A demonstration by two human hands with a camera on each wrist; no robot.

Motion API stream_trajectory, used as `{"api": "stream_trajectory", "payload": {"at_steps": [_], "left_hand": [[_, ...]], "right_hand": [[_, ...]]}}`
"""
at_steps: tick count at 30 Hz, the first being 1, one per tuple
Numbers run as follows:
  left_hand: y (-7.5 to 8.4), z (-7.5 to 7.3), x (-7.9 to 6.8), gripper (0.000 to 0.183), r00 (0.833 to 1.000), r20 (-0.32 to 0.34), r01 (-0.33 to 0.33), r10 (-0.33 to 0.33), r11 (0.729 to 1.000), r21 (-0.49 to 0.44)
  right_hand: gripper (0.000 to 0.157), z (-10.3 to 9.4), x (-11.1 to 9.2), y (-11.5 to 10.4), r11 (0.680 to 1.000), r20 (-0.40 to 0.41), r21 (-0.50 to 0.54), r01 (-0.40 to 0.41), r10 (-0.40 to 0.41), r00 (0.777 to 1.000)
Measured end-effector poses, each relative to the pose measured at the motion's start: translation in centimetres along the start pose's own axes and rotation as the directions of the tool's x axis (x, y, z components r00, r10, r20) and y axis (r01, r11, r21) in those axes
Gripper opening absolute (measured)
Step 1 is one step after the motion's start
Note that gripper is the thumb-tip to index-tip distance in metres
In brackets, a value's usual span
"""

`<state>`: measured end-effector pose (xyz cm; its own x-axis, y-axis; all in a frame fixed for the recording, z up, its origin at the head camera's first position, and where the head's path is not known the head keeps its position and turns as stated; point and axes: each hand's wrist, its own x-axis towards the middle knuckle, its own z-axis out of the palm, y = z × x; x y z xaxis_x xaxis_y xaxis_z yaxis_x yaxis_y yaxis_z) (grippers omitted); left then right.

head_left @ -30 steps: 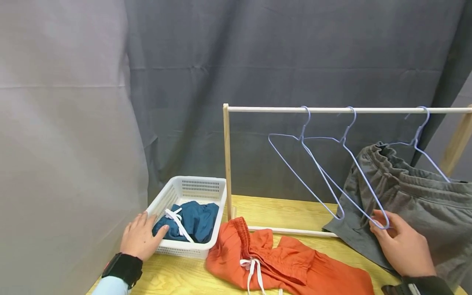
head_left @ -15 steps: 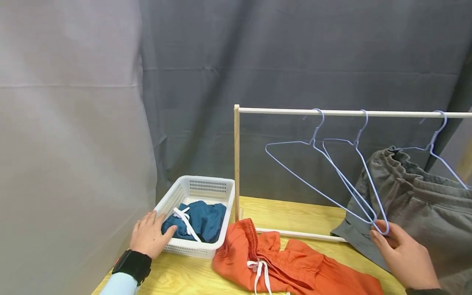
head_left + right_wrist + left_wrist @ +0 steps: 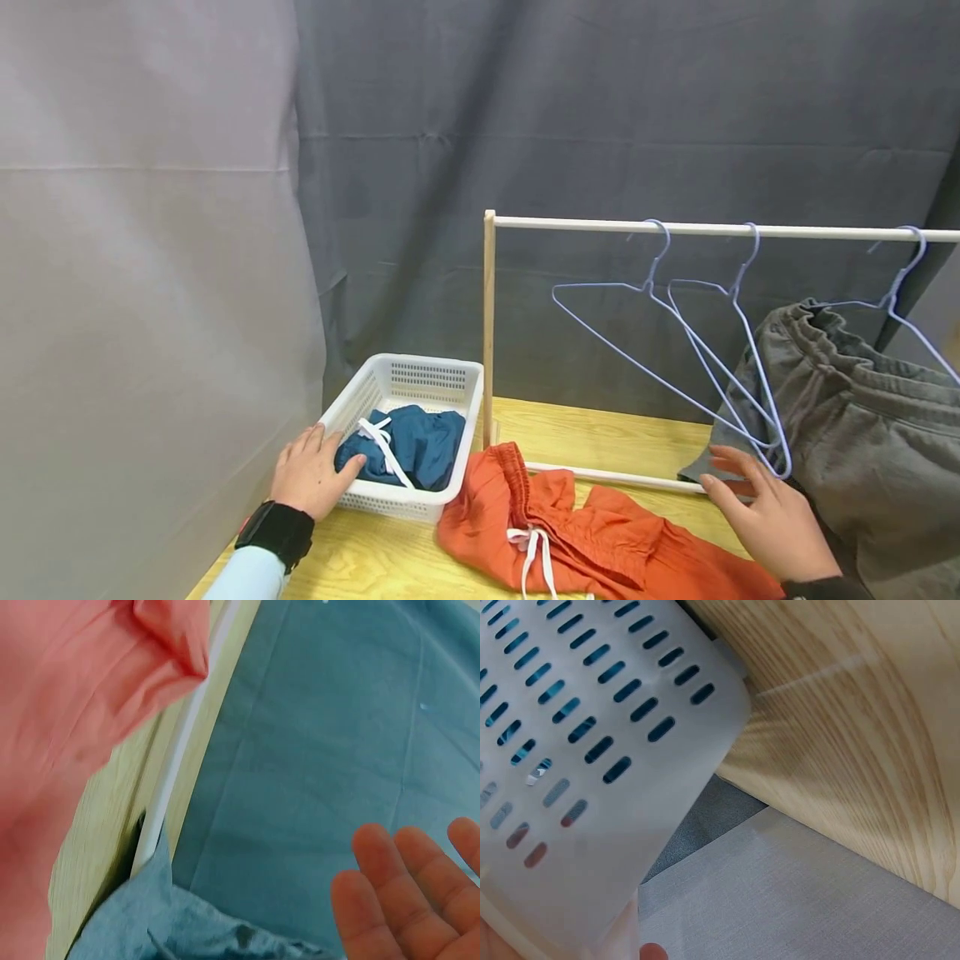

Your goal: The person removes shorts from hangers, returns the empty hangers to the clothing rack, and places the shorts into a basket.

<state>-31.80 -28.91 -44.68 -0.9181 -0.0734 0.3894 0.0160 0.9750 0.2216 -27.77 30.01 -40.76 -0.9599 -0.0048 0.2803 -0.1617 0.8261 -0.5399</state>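
My left hand rests on the near left corner of a white slotted basket, thumb spread over the inside. The left wrist view shows the basket's wall and only bits of fingers. In the basket lies a blue garment with a white drawstring. My right hand holds nothing, its fingers loosely bent, just below the lower corner of a lilac wire hanger. A second lilac hanger crosses it. In the right wrist view the fingers lie apart from everything.
Orange drawstring pants lie on the wooden table. Grey shorts hang from another hanger on the rack's white rail, at the right. A wooden post stands beside the basket. Grey curtains enclose the back.
My right hand has let go of the hanger and moved down and left. The two bare hangers have swung so their lower corners overlap. My left hand has stayed on the basket.
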Motion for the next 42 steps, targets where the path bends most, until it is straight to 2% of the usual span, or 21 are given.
{"api": "stream_trajectory", "payload": {"at_steps": [3,9,13,20,30,37,42], "left_hand": [[0.0,0.0,0.1,0.07,1.0,0.004,0.001,-0.001,1.0,0.002],[0.0,0.3,0.2,0.069,1.0,0.001,0.005,-0.005,1.0,0.005],[0.0,0.3,0.2,0.068,1.0,0.001,0.009,-0.009,1.0,0.0],[-0.1,0.3,0.2,0.069,1.0,-0.002,0.014,-0.014,1.0,-0.001],[0.1,0.2,0.2,0.068,1.0,-0.003,0.018,-0.019,1.0,-0.009],[0.1,0.1,0.0,0.068,1.0,0.001,0.025,-0.025,1.0,-0.01],[0.2,0.1,0.0,0.067,1.0,-0.005,0.026,-0.026,1.0,-0.01]], "right_hand": [[0.073,0.9,0.3,-0.8,1.0,0.01,0.007,0.013,-0.013,1.0],[0.065,3.1,0.8,-2.0,0.992,-0.014,0.044,0.122,-0.122,0.992],[0.068,4.5,1.1,-3.0,0.99,0.02,0.016,0.141,-0.141,0.99],[0.082,6.8,1.6,-4.7,0.989,0.129,0.003,0.149,-0.148,0.98],[0.082,10.1,2.2,-6.9,0.99,0.193,-0.02,0.142,-0.135,0.972],[0.081,12.0,2.1,-8.4,0.984,0.22,-0.055,0.168,-0.152,0.964],[0.087,13.4,1.9,-8.9,0.978,0.252,-0.078,0.193,-0.168,0.953]]}}
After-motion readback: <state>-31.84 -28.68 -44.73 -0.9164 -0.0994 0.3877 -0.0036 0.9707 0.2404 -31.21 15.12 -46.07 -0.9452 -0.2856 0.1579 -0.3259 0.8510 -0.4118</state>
